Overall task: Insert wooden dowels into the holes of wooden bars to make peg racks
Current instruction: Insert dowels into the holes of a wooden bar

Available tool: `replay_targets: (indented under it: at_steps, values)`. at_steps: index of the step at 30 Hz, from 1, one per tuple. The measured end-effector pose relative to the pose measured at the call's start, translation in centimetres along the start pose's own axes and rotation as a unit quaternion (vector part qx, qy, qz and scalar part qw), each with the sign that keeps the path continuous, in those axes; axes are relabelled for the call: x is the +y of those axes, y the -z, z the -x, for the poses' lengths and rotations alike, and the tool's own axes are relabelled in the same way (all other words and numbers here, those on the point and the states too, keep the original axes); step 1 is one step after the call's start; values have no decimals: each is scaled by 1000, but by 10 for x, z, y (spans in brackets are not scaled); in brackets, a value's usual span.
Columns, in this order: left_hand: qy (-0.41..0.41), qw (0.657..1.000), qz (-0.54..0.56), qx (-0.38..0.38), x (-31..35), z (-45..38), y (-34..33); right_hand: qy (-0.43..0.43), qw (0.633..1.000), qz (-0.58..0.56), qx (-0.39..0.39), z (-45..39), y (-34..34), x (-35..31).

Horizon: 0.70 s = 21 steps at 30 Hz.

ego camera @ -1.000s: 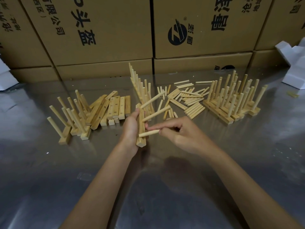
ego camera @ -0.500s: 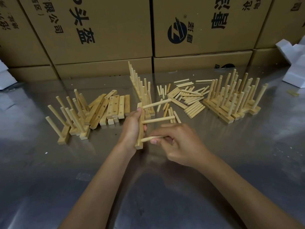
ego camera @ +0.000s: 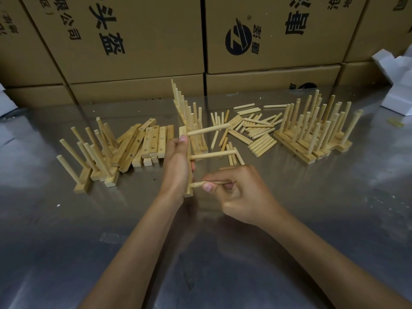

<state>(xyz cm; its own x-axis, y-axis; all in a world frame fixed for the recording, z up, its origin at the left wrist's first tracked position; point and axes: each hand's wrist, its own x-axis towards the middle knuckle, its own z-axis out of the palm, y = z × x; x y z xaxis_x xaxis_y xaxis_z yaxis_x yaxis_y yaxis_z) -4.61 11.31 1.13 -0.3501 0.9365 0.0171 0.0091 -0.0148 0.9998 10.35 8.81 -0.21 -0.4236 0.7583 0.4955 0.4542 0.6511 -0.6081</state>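
Observation:
My left hand (ego camera: 177, 166) grips a wooden bar (ego camera: 189, 190) held upright on its end above the metal table (ego camera: 66, 230). Two dowels stick out of the bar to the right: an upper dowel (ego camera: 207, 130) and a middle dowel (ego camera: 211, 155). My right hand (ego camera: 240, 192) pinches a third dowel (ego camera: 198, 184) whose left tip sits at the bar's lowest hole. Loose dowels (ego camera: 252, 130) lie in a heap behind my hands. Bare bars with holes (ego camera: 153, 141) are stacked to the left.
Finished peg racks stand in three groups: at the left (ego camera: 93, 161), in the middle behind my left hand (ego camera: 189, 117), and at the right (ego camera: 312, 130). Cardboard boxes (ego camera: 133, 41) wall off the back. White foam pieces (ego camera: 396, 85) sit at the far right.
The bar has turned so its two dowels point more level to the right. My right hand has pushed the third dowel's tip to the lowest hole and closed more tightly around it.

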Motion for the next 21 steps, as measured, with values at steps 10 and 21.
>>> replay_targets:
  at_steps: [10, 21]
  values:
    - [-34, 999, 13, 25, -9, -2, -3, -85, 994, -64, -16, 1, -1, 1]
    - [70, 992, 91, 44, -10, -9, 4, -178, 950, -237, -100, -13, 42, 5]
